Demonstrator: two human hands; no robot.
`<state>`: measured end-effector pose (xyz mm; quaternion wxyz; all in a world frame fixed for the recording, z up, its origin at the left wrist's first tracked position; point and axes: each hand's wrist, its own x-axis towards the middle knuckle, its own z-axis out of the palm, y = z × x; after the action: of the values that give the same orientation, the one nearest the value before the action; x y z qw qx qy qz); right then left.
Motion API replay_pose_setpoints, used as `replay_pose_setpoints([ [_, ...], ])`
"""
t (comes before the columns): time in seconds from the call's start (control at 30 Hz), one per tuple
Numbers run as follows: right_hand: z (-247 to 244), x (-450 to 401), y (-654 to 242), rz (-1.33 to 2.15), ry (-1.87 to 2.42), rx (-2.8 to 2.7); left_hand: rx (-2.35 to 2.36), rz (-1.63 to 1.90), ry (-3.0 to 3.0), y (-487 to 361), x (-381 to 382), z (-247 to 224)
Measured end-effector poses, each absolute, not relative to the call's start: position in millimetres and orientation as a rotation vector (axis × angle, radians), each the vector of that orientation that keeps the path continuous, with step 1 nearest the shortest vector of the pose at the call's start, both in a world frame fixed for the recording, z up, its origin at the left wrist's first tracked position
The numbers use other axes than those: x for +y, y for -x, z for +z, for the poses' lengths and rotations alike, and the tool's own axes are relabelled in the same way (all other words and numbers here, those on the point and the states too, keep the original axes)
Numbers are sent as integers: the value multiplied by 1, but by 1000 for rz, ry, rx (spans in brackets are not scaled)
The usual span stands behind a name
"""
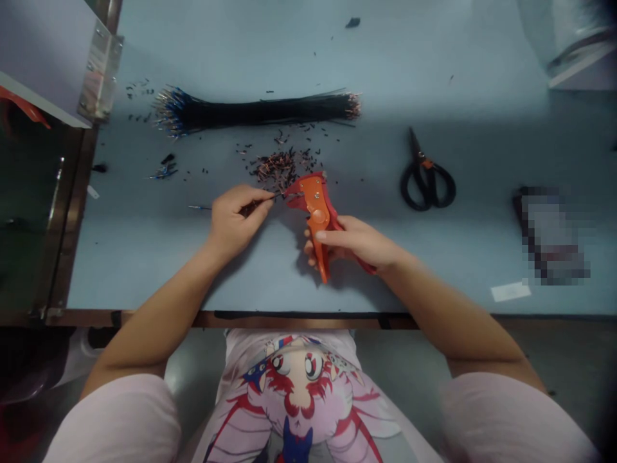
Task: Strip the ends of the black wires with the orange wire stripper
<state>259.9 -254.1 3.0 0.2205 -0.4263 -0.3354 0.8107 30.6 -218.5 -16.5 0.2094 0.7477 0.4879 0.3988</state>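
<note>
— What is the left hand [236,215] doing?
— It is pinching a thin black wire [276,196] between thumb and finger, close to one end. The other end is poking out past the hand.
— And the right hand [359,241]?
— It is wrapping around the grips of a red and orange tool [315,206]. The wire's tip is pointing at the tool's mouth, but I can't tell if it is going in.
— Is the wire feeling heavy?
— I'm guessing it is light and bendy, maybe a bit slippery. Pinching near the tip is likely best, so it isn't flopping. The tool is looking stiff and heavier, so the grips are the good place for holding.
— What is lying farther out?
— Little bits [274,168] are lying just past the tool. A bundle of black wires [260,112] is lying beyond them, and scissors [427,164] are resting off to the right on the counter [366,77].
</note>
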Motion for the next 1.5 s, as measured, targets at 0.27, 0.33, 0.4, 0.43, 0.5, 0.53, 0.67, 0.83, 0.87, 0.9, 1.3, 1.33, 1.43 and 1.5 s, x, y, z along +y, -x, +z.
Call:
replay_pose_setpoints([
  [0.27,1,-257,-257,2278,1076,-866,1415,1091,-2050,-33,-223,-10],
  [0.33,1,-258,-258,2289,1048,-838,1384,1102,-2057,-33,-223,-11],
  [0.4,1,-259,-258,2310,1005,-820,1358,1112,-2070,-33,-224,-11],
  [0.43,2,-259,-259,2323,981,-815,1349,1119,-2077,-34,-224,-12],
  [0.5,2,-260,-260,2349,938,-813,1328,1129,-2091,-34,-224,-12],
  [0.53,2,-260,-260,2360,919,-818,1314,1135,-2096,-34,-225,-12],
  [0.67,1,-261,-259,2369,874,-859,1273,1179,-2109,-36,-226,-12],
  [0.83,3,-263,-257,2335,921,-889,1298,1190,-2169,-37,-228,-11],
  [0.87,4,-264,-257,2327,927,-902,1318,1179,-2177,-37,-228,-11],
  [0.9,4,-264,-256,2321,931,-914,1339,1168,-2182,-37,-228,-11],
  [1.3,5,-265,-253,2269,978,-1013,1326,1134,-2245,-38,-231,-10],
  [1.33,5,-265,-252,2265,997,-1009,1325,1130,-2247,-38,-231,-10],
  [1.43,6,-265,-251,2255,1035,-1006,1314,1156,-2244,-39,-231,-10],
  [1.5,6,-266,-250,2242,1039,-1020,1300,1181,-2238,-40,-231,-10],
])
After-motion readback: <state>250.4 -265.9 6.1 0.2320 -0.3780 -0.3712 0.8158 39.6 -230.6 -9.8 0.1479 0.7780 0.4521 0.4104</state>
